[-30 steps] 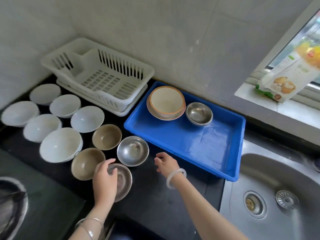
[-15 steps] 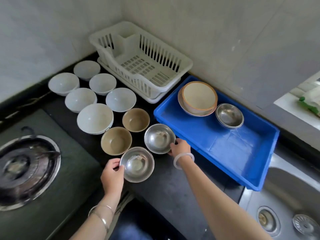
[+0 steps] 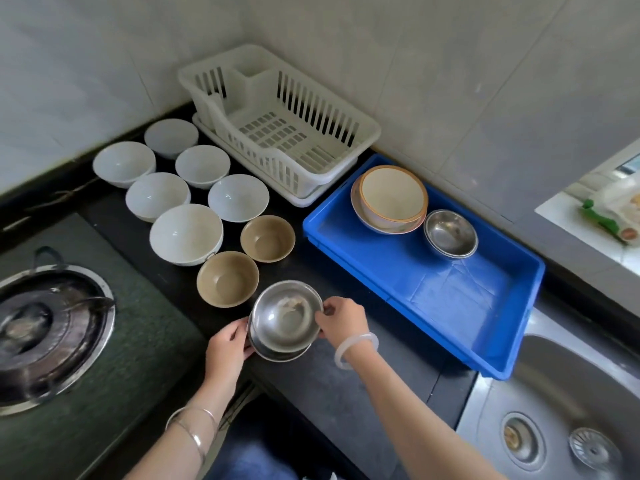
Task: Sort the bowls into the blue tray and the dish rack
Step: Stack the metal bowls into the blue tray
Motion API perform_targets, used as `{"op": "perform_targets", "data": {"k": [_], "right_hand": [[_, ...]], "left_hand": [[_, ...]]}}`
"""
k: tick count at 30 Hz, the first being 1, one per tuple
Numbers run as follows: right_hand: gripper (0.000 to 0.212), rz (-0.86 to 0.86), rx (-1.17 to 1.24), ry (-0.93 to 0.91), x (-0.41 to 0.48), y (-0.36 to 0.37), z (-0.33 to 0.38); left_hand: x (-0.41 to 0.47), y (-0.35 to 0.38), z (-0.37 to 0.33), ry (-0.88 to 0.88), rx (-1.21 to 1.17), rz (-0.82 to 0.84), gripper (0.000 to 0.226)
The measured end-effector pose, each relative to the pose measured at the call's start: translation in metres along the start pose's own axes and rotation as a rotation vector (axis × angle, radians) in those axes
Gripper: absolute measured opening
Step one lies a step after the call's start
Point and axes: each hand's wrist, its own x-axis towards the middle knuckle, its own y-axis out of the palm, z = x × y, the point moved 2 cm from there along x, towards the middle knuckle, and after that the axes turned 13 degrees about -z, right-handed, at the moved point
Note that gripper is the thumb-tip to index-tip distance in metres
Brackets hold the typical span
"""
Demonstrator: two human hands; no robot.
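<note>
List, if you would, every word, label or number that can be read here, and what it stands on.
Nothing here can be read.
The packet on the window sill: printed, but too blurred to read.
On the blue tray, dish rack and stacked steel bowls no lettering shows.

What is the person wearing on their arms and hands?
Both arms are bare, no sleeves in view. The left hand and right hand wear no gloves. Two thin silver bangles circle the left wrist; one thick, smooth, milky-white bangle circles the right wrist.
</note>
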Motion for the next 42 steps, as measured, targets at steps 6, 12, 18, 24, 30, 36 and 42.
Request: {"op": "perform_targets", "data": {"k": [6, 12, 18, 24, 30, 36, 42], "right_hand": [[0.011, 0.051, -0.110, -0.014, -0.004, 0.012, -0.002], [0.011, 0.041, -0.126, -0.028, -0.001, 0.018, -0.013], [0.037, 0.263, 0.301, 0.306, 0.000, 0.025, -0.025], [0.035, 0.173, 0.448, 0.309, 0.006, 0.005, -0.027], [0.024, -0.012, 0.613, 0.254, 0.031, -0.052, -0.027], [0.011, -0.331, 0.706, 0.275, 0.066, -0.120, -0.051], [0.024, -0.519, 0.694, 0.337, 0.104, -0.174, -0.086]], "left_hand": [[-0.001, 0.000, -0.001, -0.007, -0.010, 0.020, 0.018], [0.003, -0.001, 0.002, 0.014, 0.081, 0.053, 0.025], [0.005, 0.002, -0.003, -0.026, 0.105, 0.071, 0.023], [-0.001, 0.021, -0.029, 0.059, 0.160, 0.146, 0.012], [-0.017, 0.085, -0.082, 0.177, 0.181, 0.320, 0.018], [-0.044, 0.186, -0.112, 0.221, 0.231, 0.503, 0.007], [-0.071, 0.279, -0.115, 0.244, 0.314, 0.640, 0.018]]}}
